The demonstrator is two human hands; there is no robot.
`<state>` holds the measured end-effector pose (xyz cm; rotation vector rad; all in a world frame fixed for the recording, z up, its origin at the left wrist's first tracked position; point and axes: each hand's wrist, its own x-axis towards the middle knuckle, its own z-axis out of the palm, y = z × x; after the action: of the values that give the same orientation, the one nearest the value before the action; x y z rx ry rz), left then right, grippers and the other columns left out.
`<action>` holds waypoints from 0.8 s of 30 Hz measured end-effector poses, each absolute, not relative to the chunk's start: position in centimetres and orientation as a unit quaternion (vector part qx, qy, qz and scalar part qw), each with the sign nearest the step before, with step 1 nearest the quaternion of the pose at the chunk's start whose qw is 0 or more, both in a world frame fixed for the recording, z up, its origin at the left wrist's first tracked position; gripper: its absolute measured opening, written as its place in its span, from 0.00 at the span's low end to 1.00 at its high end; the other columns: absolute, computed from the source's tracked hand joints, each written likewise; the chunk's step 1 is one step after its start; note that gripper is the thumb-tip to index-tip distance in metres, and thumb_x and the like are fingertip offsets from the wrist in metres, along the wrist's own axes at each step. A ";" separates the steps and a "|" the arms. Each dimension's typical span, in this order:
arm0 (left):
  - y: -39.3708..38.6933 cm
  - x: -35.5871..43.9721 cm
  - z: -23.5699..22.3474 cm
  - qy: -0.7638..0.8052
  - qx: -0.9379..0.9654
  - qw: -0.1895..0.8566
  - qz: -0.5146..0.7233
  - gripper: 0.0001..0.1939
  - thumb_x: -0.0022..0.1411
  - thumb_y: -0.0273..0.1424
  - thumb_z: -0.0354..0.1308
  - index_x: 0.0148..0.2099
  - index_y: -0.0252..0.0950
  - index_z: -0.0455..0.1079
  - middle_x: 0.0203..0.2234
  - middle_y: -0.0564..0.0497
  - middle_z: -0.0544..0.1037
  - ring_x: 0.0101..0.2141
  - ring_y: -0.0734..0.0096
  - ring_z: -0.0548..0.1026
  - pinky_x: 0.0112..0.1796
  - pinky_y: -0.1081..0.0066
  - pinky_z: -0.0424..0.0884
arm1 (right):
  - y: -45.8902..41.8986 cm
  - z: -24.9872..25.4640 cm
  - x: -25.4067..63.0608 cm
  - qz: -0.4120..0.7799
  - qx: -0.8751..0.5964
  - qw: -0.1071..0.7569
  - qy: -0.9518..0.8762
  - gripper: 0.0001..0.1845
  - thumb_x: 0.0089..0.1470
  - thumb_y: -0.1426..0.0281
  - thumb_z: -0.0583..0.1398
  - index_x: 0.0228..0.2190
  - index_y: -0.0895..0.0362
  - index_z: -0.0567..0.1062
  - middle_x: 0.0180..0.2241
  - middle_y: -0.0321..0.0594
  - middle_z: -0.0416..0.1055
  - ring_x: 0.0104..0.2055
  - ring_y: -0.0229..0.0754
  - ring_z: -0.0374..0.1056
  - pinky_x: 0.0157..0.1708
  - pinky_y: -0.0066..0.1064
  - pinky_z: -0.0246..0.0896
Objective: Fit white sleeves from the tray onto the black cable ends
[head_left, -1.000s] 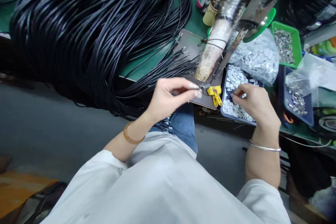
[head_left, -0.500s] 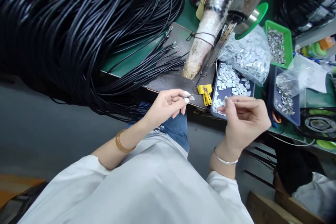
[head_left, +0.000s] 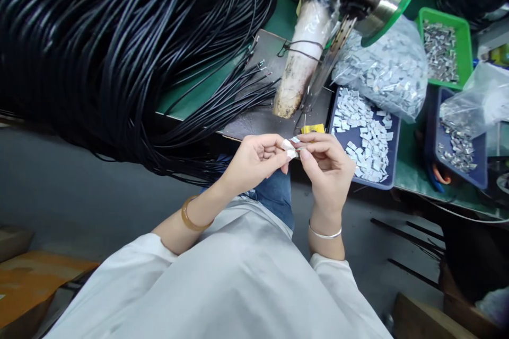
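Observation:
My left hand is closed in a pinch, its thumb and forefinger on what looks like the stripped end of a thin cable, mostly hidden by the fingers. Right against it, my right hand pinches too. A small pale flat piece shows at the fingertips where both hands meet. Behind the fingers, a yellow clip-like tool is partly covered. To the right of my right hand, a dark blue tray holds many small pale flat pieces.
A large bundle of black cables covers the left, its ends on a brown board. A plastic-wrapped tube slants over the board. Behind the tray lie a clear bag of pale pieces, a green tray and another blue tray with metal parts.
My right hand has left the tray of pale pieces and come left to meet my left hand. My left hand dropped slightly toward me, still pinching. The view has shifted a little.

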<state>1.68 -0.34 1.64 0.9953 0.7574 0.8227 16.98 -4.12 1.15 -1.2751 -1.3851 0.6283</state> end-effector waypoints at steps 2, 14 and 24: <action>-0.4 1.8 1.7 0.349 0.444 0.734 0.377 0.17 0.55 0.41 0.68 0.33 0.31 0.70 0.17 0.55 0.73 0.14 0.85 0.62 0.16 0.81 0.57 | -4.3 1.0 16.8 0.203 -0.547 0.537 -0.609 0.04 0.56 0.74 0.64 0.32 0.53 0.77 0.39 0.37 0.78 0.43 0.40 0.76 0.43 0.37 0.76; -0.3 1.7 1.6 0.361 0.440 0.721 0.395 0.19 0.56 0.43 0.67 0.33 0.32 0.69 0.17 0.55 0.73 0.14 0.86 0.61 0.16 0.81 0.56 | -5.0 1.0 16.3 0.149 -0.534 0.596 -0.580 0.05 0.60 0.74 0.60 0.36 0.53 0.77 0.38 0.38 0.79 0.41 0.41 0.77 0.40 0.38 0.77; 0.1 1.2 1.3 0.332 0.456 0.760 0.323 0.17 0.51 0.40 0.71 0.29 0.31 0.72 0.17 0.53 0.75 0.16 0.84 0.63 0.17 0.80 0.56 | -4.9 1.3 16.4 0.293 -0.533 0.575 -0.547 0.05 0.61 0.69 0.60 0.31 0.54 0.73 0.37 0.39 0.78 0.37 0.40 0.77 0.35 0.34 0.77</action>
<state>1.16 0.07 1.29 0.9934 0.7235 0.7030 16.45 -4.87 1.29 -1.2490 -1.2810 0.6853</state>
